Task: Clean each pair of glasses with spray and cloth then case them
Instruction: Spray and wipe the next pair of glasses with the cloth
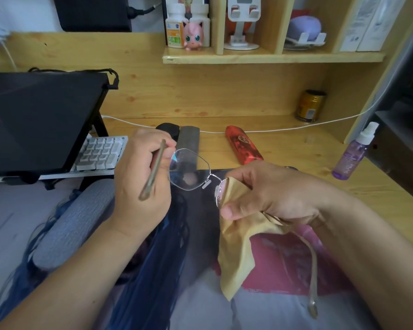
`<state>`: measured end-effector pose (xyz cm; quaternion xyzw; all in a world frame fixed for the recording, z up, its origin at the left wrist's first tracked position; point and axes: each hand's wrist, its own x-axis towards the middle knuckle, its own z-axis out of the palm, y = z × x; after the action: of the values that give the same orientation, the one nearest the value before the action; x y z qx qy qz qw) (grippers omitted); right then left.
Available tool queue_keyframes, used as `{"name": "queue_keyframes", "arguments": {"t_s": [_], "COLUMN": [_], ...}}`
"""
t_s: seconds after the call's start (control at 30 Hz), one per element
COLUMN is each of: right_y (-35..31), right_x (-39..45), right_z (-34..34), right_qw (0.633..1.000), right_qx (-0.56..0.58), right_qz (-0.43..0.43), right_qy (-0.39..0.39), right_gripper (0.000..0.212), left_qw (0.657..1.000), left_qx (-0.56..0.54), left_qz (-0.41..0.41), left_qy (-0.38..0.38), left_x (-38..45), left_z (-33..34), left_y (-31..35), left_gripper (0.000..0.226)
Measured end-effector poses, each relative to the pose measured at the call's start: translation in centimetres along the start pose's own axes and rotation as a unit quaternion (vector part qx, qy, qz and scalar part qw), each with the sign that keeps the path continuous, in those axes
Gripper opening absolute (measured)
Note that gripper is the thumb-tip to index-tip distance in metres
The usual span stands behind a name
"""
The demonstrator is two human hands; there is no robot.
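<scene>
Thin gold-rimmed glasses (188,171) hang above the desk between both hands. My left hand (143,175) pinches the frame at its left hinge, the left temple arm sticking out over the knuckles. My right hand (267,194) pinches a tan cloth (239,256) around the right lens, which the cloth mostly hides; the right temple arm dangles below the wrist. A purple spray bottle (353,153) stands at the right. A red case (243,147), a grey case (188,144) and a black case (168,129) lie at the back of the desk.
A raised laptop (41,120) and a white keyboard (100,153) fill the left. A printed desk mat (284,260) lies under my hands. A can (310,106) stands at the back right, a white cable (272,131) runs behind the cases, and a shelf (272,57) hangs above.
</scene>
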<state>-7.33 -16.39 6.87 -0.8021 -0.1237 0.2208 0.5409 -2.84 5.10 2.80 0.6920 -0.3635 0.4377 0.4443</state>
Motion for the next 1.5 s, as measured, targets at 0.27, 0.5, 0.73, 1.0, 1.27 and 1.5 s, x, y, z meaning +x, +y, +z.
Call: {"name": "queue_keyframes", "arguments": {"t_s": [0.27, 0.5, 0.73, 1.0, 1.27, 1.5], "right_y": [0.6, -0.1, 0.0, 0.1, -0.4, -1.8], "right_x": [-0.3, -0.3, -0.2, -0.2, -0.9, -1.8], "right_z": [-0.3, 0.5, 1.0, 1.1, 1.3, 1.0], "right_qw": [0.995, 0.996, 0.997, 0.990, 0.976, 0.953], "right_qx": [0.082, 0.061, 0.072, 0.120, 0.212, 0.296], "right_qz": [-0.013, 0.020, -0.027, -0.066, 0.000, 0.020], "right_qy": [-0.050, -0.058, 0.011, 0.018, 0.050, -0.062], "right_gripper": [0.008, 0.017, 0.019, 0.013, 0.018, 0.024], "left_qw": [1.000, 1.000, 0.999, 0.999, 0.998, 0.997], "left_qx": [0.006, 0.005, -0.010, -0.012, -0.003, 0.004], "left_qz": [-0.029, -0.011, -0.032, -0.043, -0.070, -0.076], "left_qy": [-0.001, -0.004, -0.001, 0.005, 0.004, 0.016], "left_x": [0.0, 0.0, -0.3, -0.3, -0.4, -0.3], "left_z": [-0.2, -0.2, 0.0, 0.0, -0.3, -0.8], "left_y": [0.0, 0.1, 0.1, 0.1, -0.2, -0.5], "left_gripper": [0.015, 0.008, 0.021, 0.027, 0.019, 0.012]}}
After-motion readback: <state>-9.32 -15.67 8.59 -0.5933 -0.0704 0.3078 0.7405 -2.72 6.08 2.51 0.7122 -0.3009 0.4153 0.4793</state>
